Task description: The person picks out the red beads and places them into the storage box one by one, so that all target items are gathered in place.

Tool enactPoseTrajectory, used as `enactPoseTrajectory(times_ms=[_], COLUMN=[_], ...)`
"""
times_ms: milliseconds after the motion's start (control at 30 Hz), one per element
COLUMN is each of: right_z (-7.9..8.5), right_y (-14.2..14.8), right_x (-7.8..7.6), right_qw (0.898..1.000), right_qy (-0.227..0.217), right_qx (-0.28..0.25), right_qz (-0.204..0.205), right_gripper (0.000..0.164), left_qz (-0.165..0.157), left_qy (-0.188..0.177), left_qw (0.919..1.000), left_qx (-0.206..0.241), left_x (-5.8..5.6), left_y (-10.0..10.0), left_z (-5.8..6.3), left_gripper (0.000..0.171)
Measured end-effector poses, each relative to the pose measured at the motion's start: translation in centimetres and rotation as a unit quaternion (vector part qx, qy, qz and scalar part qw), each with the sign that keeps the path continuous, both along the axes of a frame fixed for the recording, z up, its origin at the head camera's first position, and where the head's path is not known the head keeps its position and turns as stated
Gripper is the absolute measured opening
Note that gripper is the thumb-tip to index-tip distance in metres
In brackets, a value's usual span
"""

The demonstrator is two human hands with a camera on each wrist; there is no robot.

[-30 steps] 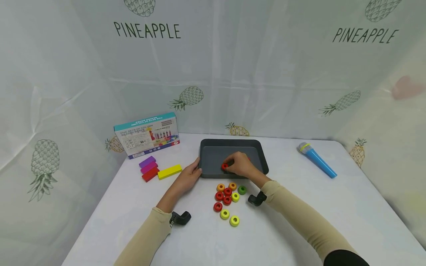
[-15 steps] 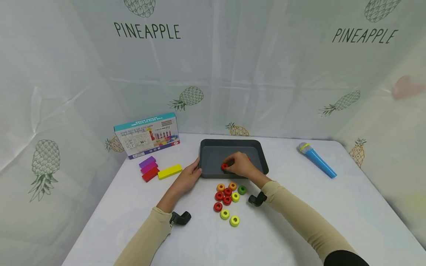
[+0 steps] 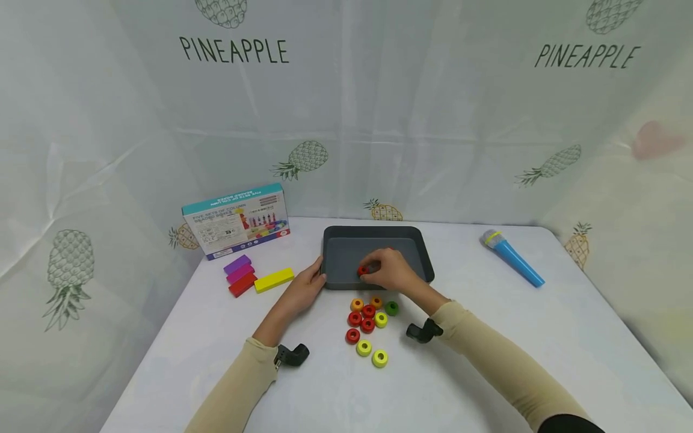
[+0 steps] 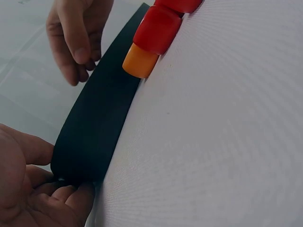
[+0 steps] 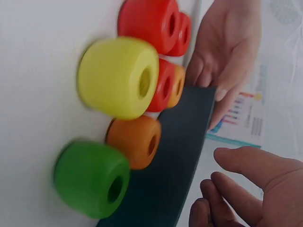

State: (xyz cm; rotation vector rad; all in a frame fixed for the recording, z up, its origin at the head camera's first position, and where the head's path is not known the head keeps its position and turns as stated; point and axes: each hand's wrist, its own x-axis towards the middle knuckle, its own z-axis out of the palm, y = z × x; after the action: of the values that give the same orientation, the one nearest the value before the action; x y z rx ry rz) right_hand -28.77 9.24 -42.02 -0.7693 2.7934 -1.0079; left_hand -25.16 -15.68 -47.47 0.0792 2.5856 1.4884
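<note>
The left hand (image 3: 303, 291) grips the near left corner of the tray (image 3: 346, 248); the head view hides most of its fingers, but the left wrist view shows them curled below the wall with the thumb against the end. Over the tray, the right hand (image 3: 390, 269) has its fingers loosely bent, thumb and index tips apart with nothing between them in the right wrist view. A red bead (image 3: 363, 271) sits inside the tray at those tips in the head view; whether they touch it I cannot tell. Behind the knuckles only a red sliver (image 3: 391, 248) shows. Both wrist views lose the tray's inside behind its wall. On the worktop (image 3: 303, 391) before the tray, the head view shows ten beads (image 3: 367, 325); the left wrist view cuts off the uppermost red one, while the right wrist view shows their holes up close.
</note>
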Motion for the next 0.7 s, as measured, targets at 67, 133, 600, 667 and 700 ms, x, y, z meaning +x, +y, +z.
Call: enactPoseTrajectory(times_ms=[67,133,600,667,700], right_z=[0.2,0.3,-0.1,-0.2,-0.3], right_y=[-0.1,-0.1,-0.6,-0.6,-0.6], right_x=[0.5,0.9,4.0,4.6,4.9], right_qw=[1.0,1.0,0.998,0.997,0.996], right_qy=[-0.003,-0.005,-0.03,-0.032,-0.031], right_qx=[-0.003,-0.008,-0.043,-0.048,-0.052], right_qz=[0.002,0.006,0.036,0.052,0.063], right_gripper=[0.026,0.027,0.033,0.032,0.031], left_qz=[0.001,0.0,-0.001,-0.001,-0.001], left_qy=[-0.002,-0.001,-0.002,-0.002,-0.002], left_qw=[1.0,1.0,1.0,1.0,1.0], left_qx=[0.004,0.005,0.002,0.004,0.004], left_x=[0.1,0.1,0.1,0.1,0.2], left_y=[0.0,0.0,-0.2,-0.1,-0.1], left_z=[0.1,0.1,0.2,0.2,0.2], left_gripper=[0.061,0.061,0.061,0.061,0.061])
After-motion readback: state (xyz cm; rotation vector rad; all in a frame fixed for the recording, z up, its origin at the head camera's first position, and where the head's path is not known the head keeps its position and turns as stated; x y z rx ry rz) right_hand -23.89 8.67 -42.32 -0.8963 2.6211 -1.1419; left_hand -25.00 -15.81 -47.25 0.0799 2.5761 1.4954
